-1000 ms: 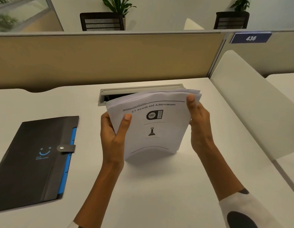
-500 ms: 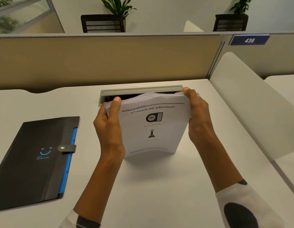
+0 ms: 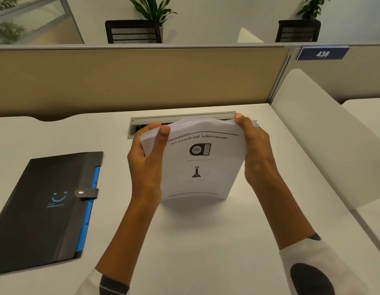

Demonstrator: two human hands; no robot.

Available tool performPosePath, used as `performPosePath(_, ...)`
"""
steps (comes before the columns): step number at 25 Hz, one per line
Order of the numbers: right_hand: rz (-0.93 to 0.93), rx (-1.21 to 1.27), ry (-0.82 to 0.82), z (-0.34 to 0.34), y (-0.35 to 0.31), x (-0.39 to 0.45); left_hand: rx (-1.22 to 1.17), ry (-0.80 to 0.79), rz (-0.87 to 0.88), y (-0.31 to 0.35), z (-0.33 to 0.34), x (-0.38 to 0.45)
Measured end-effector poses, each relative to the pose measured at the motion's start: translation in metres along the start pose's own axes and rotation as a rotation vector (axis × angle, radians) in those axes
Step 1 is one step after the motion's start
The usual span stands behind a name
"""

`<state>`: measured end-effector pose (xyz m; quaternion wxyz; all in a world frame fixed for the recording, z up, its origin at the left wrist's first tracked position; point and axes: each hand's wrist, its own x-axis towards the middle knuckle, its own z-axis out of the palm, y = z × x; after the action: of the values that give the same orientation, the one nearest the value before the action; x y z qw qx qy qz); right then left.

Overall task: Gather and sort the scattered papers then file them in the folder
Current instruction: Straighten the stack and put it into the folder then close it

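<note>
A stack of white papers [image 3: 197, 167] stands on its lower edge on the white desk [image 3: 195, 241], top sheet headed "2.7 Awards and Achievements". My left hand [image 3: 145, 165] grips the stack's left edge with the thumb across the front near the top corner. My right hand [image 3: 256, 150] holds the right edge, thumb hooked over the top corner. The top of the stack bows upward between my hands. A black folder [image 3: 42, 209] with blue inner tabs and a snap strap lies shut on the desk to the left, apart from the papers.
A grey cable slot [image 3: 180, 120] runs along the desk behind the papers. A beige partition [image 3: 131, 81] closes the far side. A white divider panel [image 3: 325, 141] slopes along the right edge. A blue "436" sign [image 3: 322, 53] hangs at upper right.
Both hands slid up to the top corners of the stack, and the top edge now bows upward. The stack stays standing in the same spot. The folder has not moved.
</note>
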<state>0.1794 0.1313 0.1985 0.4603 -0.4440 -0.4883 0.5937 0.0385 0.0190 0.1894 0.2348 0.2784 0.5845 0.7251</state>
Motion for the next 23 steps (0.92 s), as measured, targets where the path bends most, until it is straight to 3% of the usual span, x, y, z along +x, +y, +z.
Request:
performPosePath(3, -0.016, -0.015, -0.023, -0.001, -0.001, -0.001, 0.038, -0.064, 0.006, -0.006, -0.007, 0.000)
performPosePath(8, -0.164, -0.023, -0.127, -0.007, -0.004, -0.007, 0.034, 0.011, -0.132, -0.002, -0.008, 0.003)
performPosePath(17, -0.082, -0.002, -0.016, -0.014, -0.003, -0.006, 0.004, -0.060, -0.149, 0.002, -0.004, -0.017)
performPosePath(23, -0.137, 0.018, -0.010, -0.015, -0.002, 0.000, -0.003, -0.059, -0.070, 0.007, -0.002, -0.013)
